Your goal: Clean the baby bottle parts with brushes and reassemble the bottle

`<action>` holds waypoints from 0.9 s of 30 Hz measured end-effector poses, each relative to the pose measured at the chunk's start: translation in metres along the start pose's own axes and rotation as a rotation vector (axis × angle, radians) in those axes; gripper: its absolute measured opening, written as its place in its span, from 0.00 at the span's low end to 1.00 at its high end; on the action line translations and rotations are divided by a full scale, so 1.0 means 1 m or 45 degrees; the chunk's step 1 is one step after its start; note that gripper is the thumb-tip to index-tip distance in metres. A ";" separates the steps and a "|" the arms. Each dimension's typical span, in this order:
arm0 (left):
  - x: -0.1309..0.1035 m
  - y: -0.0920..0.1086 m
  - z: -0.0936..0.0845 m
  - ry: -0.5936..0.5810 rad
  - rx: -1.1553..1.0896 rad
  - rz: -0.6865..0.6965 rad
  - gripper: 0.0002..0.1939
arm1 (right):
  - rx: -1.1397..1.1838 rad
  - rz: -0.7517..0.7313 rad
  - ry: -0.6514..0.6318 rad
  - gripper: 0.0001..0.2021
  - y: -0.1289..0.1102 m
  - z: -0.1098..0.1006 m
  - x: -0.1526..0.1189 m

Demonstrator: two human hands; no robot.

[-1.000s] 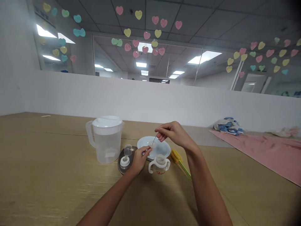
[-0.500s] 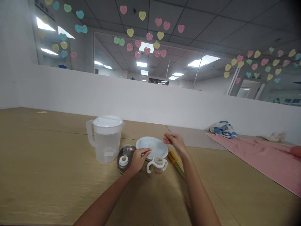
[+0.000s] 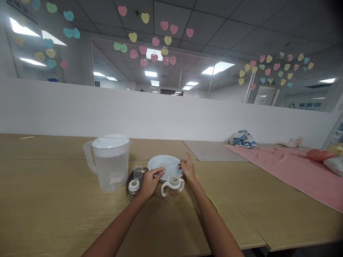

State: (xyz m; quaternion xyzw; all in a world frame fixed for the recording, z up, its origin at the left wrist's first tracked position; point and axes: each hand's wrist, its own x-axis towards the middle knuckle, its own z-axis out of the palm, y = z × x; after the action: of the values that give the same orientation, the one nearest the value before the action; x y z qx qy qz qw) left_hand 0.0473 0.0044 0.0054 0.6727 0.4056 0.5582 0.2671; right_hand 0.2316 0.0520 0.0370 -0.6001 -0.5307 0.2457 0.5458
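Observation:
My left hand is pinched closed above the near left part of a white plate. From its fingertips a thin pale strand runs across the plate to my right hand. That hand grips the strand's far end, its index finger pointing up. Just below the hands stands a clear baby bottle, uncapped, with a white two-handled collar. A metal tray beside my left hand carries a white bottle ring with a nipple and a clear dome cap. Exactly what the strand is stays unclear.
Left of the tray stands a lidded plastic pitcher of clear liquid. A brush's green handle shows past my right forearm, its yellow head mostly hidden. Further right lie a blue-and-white cloth and a pink cloth. A white wall borders the table.
My right hand has come down and left to the plate, and the strand now stretches between both hands. The view has turned to the right.

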 end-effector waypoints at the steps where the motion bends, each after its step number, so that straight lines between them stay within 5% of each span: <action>1: 0.000 0.000 0.000 -0.006 -0.001 -0.008 0.14 | -0.024 -0.003 0.026 0.31 0.000 0.000 0.000; 4: 0.000 0.002 -0.001 -0.014 0.011 -0.020 0.14 | -0.009 -0.081 -0.019 0.26 -0.005 0.000 -0.001; 9: -0.001 0.000 -0.001 -0.014 0.086 0.033 0.12 | 0.191 -0.341 -0.938 0.15 -0.021 0.008 -0.021; 12: -0.001 -0.001 -0.002 -0.043 0.112 0.067 0.13 | 0.213 -0.308 -1.132 0.17 -0.027 0.011 -0.030; 20: -0.001 0.000 -0.005 0.081 -0.032 -0.006 0.18 | 0.509 -0.116 -0.740 0.21 -0.025 0.006 -0.023; 27: -0.004 -0.004 -0.007 0.210 -0.028 0.072 0.19 | 0.172 -0.331 -0.483 0.14 -0.002 0.013 -0.004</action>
State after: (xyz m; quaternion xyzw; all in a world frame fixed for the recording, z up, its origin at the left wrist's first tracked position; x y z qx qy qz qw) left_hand 0.0399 0.0025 0.0018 0.6326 0.4011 0.6234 0.2244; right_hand 0.2178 0.0531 0.0341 -0.4320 -0.6788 0.3165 0.5024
